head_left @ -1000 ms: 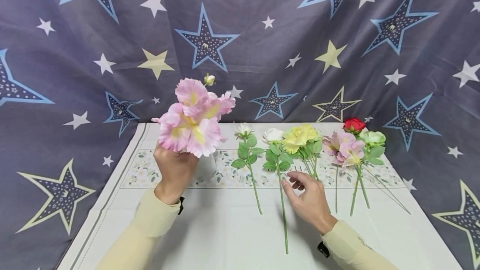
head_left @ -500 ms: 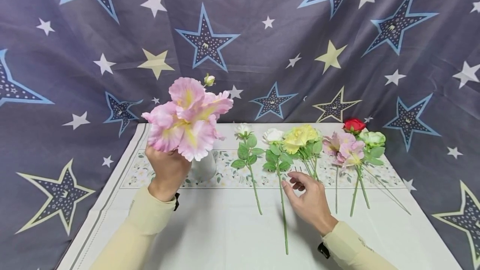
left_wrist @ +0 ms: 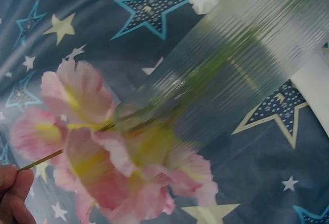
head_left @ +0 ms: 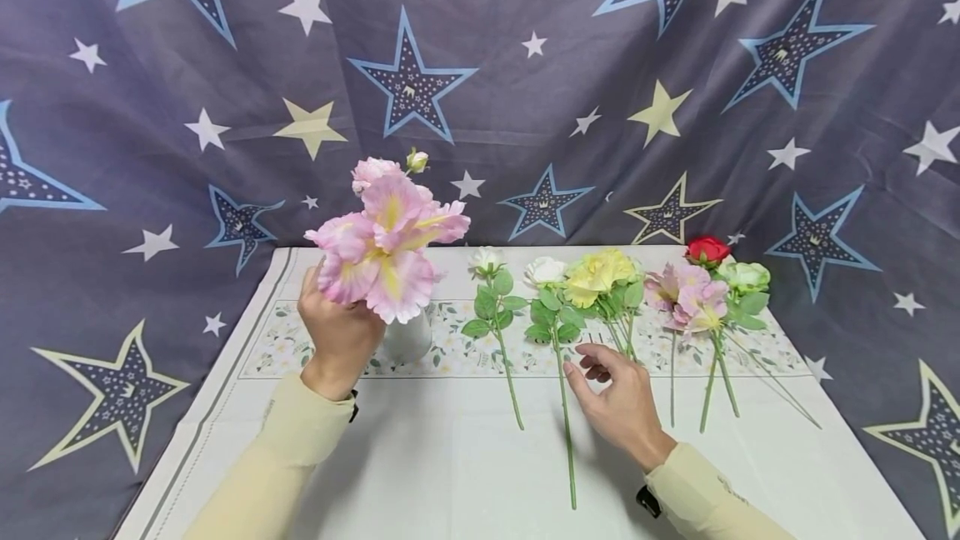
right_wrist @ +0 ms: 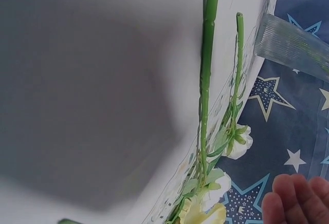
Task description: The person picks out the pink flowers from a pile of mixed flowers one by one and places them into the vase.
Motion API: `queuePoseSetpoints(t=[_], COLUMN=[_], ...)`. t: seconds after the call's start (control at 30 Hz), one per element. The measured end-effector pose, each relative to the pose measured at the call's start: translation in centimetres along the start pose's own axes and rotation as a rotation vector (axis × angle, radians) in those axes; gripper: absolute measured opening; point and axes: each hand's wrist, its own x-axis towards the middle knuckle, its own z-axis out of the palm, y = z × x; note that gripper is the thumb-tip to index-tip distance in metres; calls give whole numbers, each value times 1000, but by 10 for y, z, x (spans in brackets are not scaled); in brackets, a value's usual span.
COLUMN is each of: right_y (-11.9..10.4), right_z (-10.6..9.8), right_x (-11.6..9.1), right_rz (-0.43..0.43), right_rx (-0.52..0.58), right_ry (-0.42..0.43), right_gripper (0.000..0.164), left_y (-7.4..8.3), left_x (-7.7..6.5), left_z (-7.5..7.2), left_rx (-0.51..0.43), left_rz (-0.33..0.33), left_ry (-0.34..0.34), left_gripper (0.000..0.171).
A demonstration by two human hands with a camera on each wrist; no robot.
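Carries on floral-banded tablecloth: ribbed glass vase at eleven o'clock; white roses, twelve; yellow flower, one; pink irises, red rose, two

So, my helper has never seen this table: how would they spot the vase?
Start at the white table and follow its floral band to the left hand. There, partly hidden by a big pink bloom, stands the vase. Its clear, ribbed body sets it apart from the loose flowers alongside.
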Motion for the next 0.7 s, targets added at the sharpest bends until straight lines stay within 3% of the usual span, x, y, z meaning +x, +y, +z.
queuePoseSetpoints(t=[0.17,0.47,0.7], right_y=[0,0,0], right_z=[0,1,2], right_x=[0,0,0], right_rz=[6,5,18], right_rx=[-1,2,3], right_ry=[-2,0,-5], right_gripper=[25,23,23], left_y=[-9,-21,-28], left_x=[-4,-11,-17], left_z=[-2,-3,-3], left_rx=[92,210,256], left_rz=[30,51,-40], left_ry=[-106,-231,-296], left_gripper=[10,15,21])
